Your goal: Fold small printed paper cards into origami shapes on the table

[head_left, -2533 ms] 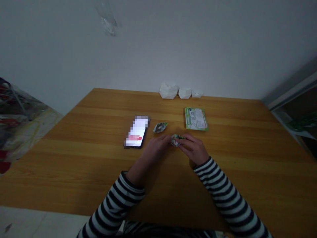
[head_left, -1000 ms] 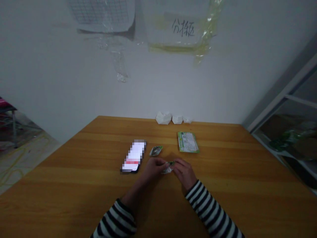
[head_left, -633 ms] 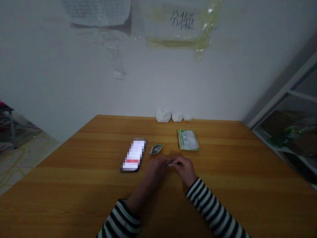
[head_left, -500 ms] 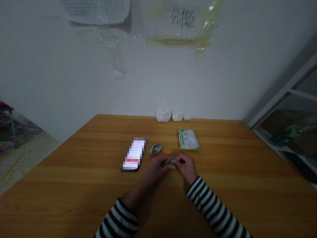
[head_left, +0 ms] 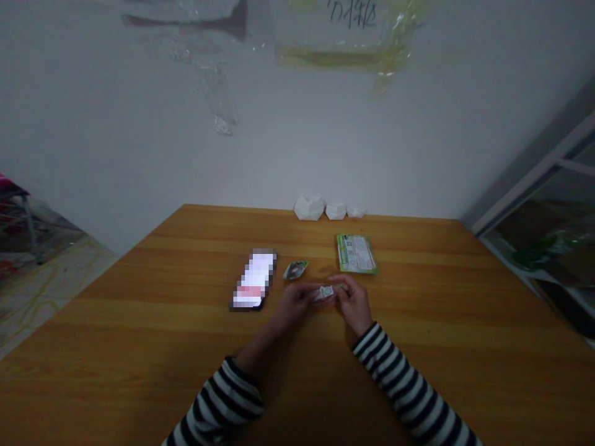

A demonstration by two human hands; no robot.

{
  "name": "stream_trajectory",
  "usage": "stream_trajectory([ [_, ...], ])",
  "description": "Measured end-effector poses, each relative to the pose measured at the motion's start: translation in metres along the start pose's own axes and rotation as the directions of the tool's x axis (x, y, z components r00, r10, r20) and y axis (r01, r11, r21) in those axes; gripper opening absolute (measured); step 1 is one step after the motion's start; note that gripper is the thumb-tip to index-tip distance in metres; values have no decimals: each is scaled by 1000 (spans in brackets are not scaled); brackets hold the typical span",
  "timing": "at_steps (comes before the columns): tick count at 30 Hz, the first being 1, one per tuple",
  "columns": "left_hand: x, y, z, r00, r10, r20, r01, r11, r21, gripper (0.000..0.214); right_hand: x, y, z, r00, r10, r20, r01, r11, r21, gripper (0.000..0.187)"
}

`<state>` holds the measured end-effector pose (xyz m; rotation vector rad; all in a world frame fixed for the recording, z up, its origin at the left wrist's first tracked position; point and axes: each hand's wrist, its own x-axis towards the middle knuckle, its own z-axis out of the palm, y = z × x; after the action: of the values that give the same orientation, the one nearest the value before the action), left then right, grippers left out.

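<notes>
Small folded white-and-green paper packet is pinched between the person's two hands, above the middle of the bench. Whether it touches the wood cannot be told.

Wide honey-coloured wooden bench fills the lower half of the view and meets a pale grey wall. High on that wall hangs a clear-taped paper sign with handwritten characters. A grey metal shelving frame stands beyond the bench's far right corner.

Along the far edge of the bench, three crumpled white paper lumps sit in a row, the largest on the left. Nearer lie a black smartphone with a lit, pixelated screen, a flat rectangular green-and-white printed card, and, between these two, a small crumpled silver-and-green wrapper.

The left hand and right hand, in black-and-white striped sleeves, meet at the packet. Both are curled rather than spread, gripping it from opposite ends between their fingertips. The left hand is nearest the wrapper and smartphone, the right nearest the card, and neither touches them.
</notes>
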<state>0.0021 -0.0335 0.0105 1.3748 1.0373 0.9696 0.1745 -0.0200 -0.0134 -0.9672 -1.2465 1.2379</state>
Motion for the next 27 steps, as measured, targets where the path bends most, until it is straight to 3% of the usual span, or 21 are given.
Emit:
stream_trajectory([
  [5, 1, -3, -7, 998, 19, -67, -11, 993, 118, 35, -1, 2, -1, 999, 21, 38, -23, 999, 49, 26],
  [8, 3, -9, -6, 977, 90, -195, -32, 960, 279, 32, -2, 4, 2, 996, 88, 15, -89, 990, 106, 30],
  [11, 3, -10, -6, 928, 144, -344, -3, 926, 379, 27, -5, 4, 6, 990, 138, 7, -137, 979, 154, 35],
  [16, 0, 1, -14, 881, 122, -457, 0, 966, 258, 19, -11, -1, 4, 945, 203, 257, -234, 967, 96, 42],
  [18, -2, 4, -16, 883, 142, -447, -26, 966, 257, 18, -12, -2, 2, 940, 218, 261, -236, 971, 40, 44],
  [21, -4, 2, -15, 911, 227, -343, -82, 918, 389, 14, -10, 0, -1, 938, 235, 255, -235, 971, -29, 47],
  [24, -5, -2, -9, 932, 302, -198, -168, 848, 503, 16, -10, 2, -4, 888, 276, 369, -265, 961, -82, 42],
  [27, -6, -4, -3, 936, 325, -135, -208, 821, 532, 16, -11, 1, -5, 868, 265, 420, -242, 964, -109, 37],
])
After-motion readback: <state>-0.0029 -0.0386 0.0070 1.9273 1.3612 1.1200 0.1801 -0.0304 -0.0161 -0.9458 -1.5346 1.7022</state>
